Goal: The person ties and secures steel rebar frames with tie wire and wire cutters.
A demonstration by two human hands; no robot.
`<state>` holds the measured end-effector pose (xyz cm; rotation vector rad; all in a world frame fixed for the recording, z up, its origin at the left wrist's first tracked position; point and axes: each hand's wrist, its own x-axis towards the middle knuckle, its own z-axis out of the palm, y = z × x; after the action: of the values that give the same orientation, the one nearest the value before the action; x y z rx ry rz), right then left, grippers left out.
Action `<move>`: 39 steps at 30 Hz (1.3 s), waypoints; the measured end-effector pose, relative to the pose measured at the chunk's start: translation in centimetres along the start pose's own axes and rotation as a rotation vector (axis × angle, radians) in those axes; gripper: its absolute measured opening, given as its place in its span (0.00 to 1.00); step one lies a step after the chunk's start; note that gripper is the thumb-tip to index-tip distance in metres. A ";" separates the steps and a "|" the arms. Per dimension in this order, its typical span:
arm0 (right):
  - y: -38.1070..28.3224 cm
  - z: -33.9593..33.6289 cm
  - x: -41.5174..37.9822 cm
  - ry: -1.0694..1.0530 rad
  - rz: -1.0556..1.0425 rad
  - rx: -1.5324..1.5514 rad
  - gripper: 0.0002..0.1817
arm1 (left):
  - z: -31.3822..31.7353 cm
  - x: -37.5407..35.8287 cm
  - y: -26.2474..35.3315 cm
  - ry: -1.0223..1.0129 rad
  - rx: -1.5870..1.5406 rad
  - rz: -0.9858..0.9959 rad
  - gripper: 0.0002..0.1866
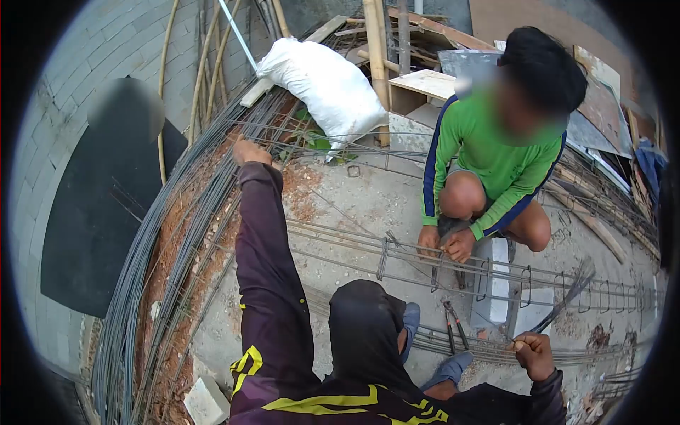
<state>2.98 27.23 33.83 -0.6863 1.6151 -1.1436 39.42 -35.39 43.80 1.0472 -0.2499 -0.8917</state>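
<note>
Right fingers (523, 346) grip wires (571, 293); left fingers (243, 144), state unclear, near rods (225, 164); rebar cage (383, 259), pincers (449, 312) between.

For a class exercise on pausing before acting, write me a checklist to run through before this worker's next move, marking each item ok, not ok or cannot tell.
1. Right hand has hold of the thin wire bundle: ok.
2. Left hand has a firm grip on a bar: cannot tell; its fingers are unclear.
3. Red-handled pincers are in hand: not ok; they lie near the feet.
4. Co-worker's hands are clear of the bar cage: not ok; they are at it.
5. Cage ties are tight: cannot tell.
</note>
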 end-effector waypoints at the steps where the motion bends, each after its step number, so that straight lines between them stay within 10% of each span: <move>1: 1.1 -0.2 0.1 0.047 -0.114 -0.100 0.10 | -1.4 0.7 -1.0 -0.200 -0.161 -0.018 0.12; 7: 2.7 -1.0 -0.1 0.192 -0.453 -0.450 0.09 | -1.9 2.2 -2.8 -0.429 -0.318 -0.297 0.11; 31: 3.3 -3.9 -2.8 -0.054 -0.016 0.085 0.11 | -3.0 2.9 1.0 -0.726 -0.788 -0.149 0.10; 36: 2.5 -4.1 -3.8 -0.119 -0.034 0.182 0.11 | -2.8 8.7 1.8 -0.546 -0.639 -0.060 0.14; 39: 2.7 -4.6 -4.1 -0.140 -0.106 0.189 0.14 | -3.6 -2.4 5.0 -0.295 -0.414 -0.047 0.14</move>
<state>0.33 33.40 33.22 -0.7182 1.3481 -1.2778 42.55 -30.26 46.66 0.5388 -0.2732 -1.0858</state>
